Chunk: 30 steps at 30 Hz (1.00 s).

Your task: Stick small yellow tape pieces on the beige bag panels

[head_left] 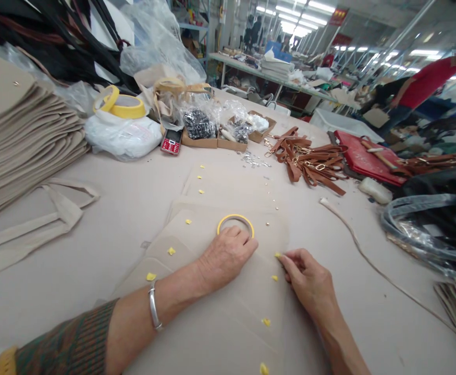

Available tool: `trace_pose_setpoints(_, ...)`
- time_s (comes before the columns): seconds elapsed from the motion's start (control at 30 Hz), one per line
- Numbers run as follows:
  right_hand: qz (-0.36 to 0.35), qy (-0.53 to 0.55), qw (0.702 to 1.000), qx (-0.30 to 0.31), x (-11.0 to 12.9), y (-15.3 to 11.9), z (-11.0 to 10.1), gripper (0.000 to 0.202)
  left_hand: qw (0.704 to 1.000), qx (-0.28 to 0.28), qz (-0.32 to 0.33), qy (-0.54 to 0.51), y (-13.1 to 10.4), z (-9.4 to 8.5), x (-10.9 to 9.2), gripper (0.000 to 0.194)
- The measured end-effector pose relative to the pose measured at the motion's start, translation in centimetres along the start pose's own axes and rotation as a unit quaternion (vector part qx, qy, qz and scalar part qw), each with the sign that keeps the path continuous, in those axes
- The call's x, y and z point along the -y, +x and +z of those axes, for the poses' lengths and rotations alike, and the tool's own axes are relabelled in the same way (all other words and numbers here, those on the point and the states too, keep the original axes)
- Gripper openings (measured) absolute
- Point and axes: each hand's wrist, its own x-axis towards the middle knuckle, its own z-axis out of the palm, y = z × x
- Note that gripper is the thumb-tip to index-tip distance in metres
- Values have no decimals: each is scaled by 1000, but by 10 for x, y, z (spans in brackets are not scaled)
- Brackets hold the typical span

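My left hand (pixel 225 255) is closed on a roll of yellow tape (pixel 235 216), which lies over the overlapping beige fabric panels (pixel 216 317). My right hand (pixel 309 284) pinches a small piece of yellow tape (pixel 277 255) at the right edge of one panel. More yellow bits sit along both sides of the panels, such as a yellow tape bit (pixel 150 276) on the left. Toward the far end, small metal studs (pixel 267 224) show along the right side of the panels.
Stacked beige panels (pixel 24 146) rise at the left, beside beige straps (pixel 63 213). Farther back are yellow tape rolls (pixel 128 107), a red phone (pixel 171 141) and bagged hardware (pixel 200 122). Brown straps (pixel 309 156), a red pad (pixel 368 156) and a cord (pixel 360 247) lie right. A person in red (pixel 427 83) stands beyond.
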Motion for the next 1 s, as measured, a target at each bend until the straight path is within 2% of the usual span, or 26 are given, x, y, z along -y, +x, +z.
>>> trace_pose_setpoints(0.13,-65,-44,997,-21,0,-9,4,28,1000,0,0,-5,1,-4,1,9)
trace_pose_setpoints(0.37,-99,-146,982,-60,11,0,14,27,999,7,10,-34,-4,-14,0,13)
trace_pose_setpoints(0.53,-127,-155,978,-51,11,2,13,23,999,2,12,-44,-9,-24,0,11)
trace_pose_setpoints(0.67,-172,-175,969,9,12,-5,3,24,999,-21,12,-45,-13,-35,2,13)
trace_pose_setpoints(0.73,-161,-174,969,61,15,-11,-3,24,999,-23,20,-44,-15,-38,3,15)
trace_pose_setpoints(0.83,-95,-136,978,128,20,-19,-10,23,998,-27,25,-51,-17,-39,3,19)
trace_pose_setpoints(0.9,-47,-108,983,142,20,-20,-9,22,996,-38,26,-81,-18,-40,2,19)
trace_pose_setpoints(1.0,-9,-70,990,124,15,-17,-6,13,982,-86,32,-166,-18,-41,-4,20)
